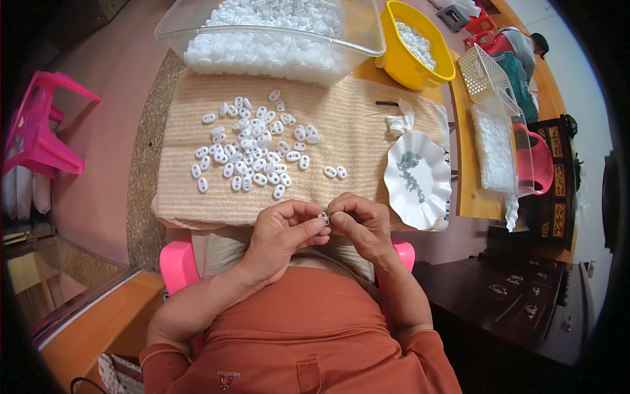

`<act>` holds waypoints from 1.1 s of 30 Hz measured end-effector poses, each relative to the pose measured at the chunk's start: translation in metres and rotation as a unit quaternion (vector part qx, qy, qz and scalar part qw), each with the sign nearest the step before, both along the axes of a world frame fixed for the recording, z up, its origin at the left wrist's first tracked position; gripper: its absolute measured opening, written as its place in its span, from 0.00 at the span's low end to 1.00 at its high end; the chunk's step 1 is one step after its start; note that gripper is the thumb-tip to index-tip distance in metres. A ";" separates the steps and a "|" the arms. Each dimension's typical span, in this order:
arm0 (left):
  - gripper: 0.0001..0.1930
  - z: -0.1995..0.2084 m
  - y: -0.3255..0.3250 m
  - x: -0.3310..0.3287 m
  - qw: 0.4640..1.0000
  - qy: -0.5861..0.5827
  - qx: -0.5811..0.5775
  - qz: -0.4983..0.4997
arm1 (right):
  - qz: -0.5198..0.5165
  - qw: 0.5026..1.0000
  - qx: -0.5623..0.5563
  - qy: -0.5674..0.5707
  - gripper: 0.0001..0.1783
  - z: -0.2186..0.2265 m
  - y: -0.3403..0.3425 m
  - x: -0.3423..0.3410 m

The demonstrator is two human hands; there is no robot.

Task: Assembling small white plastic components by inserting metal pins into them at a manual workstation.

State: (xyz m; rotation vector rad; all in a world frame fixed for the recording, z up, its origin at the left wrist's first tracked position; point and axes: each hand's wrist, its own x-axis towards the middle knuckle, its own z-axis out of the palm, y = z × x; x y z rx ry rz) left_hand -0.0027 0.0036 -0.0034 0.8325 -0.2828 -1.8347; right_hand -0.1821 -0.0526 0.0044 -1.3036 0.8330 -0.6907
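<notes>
Near the table's front edge, my left hand (pixel 287 230) is closed, its thumb and forefinger pinching a small white plastic piece with two holes (pixel 323 216). My right hand (pixel 362 226) meets it from the right, fingertips pinched together against the piece; whatever they hold is too small to make out. Ahead and to the left lies a loose pile of similar white two-hole pieces (pixel 252 150) on a striped towel (pixel 354 131). Two more pieces (pixel 335 172) sit apart from the pile. On the right, a white wavy-edged plate (pixel 434 150) holds many tiny grey-green parts (pixel 411 176).
A clear plastic bin (pixel 275 49) of white pieces stands at the back, beside a yellow basin (pixel 396 65) holding more. A dark thin stick (pixel 387 103) and crumpled white wrapping (pixel 399 123) lie above the plate. Another person (pixel 522 49) sits at the far right, beyond a second bin (pixel 492 148).
</notes>
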 end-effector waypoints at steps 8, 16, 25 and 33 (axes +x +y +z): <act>0.09 -0.002 0.001 -0.001 1.000 0.006 -0.003 0.001 | -0.011 1.000 -0.007 -0.003 0.06 -0.001 0.000 0.000; 0.09 -0.002 0.001 -0.001 1.000 0.004 0.002 -0.003 | 0.007 1.000 -0.005 0.017 0.07 -0.001 0.000 -0.002; 0.08 -0.001 0.003 -0.003 0.999 -0.021 -0.024 0.010 | 0.015 0.998 0.000 0.062 0.06 0.004 0.001 -0.001; 0.08 -0.002 0.007 -0.006 0.995 -0.071 -0.066 0.032 | 0.009 1.000 0.029 0.004 0.05 0.007 0.003 0.003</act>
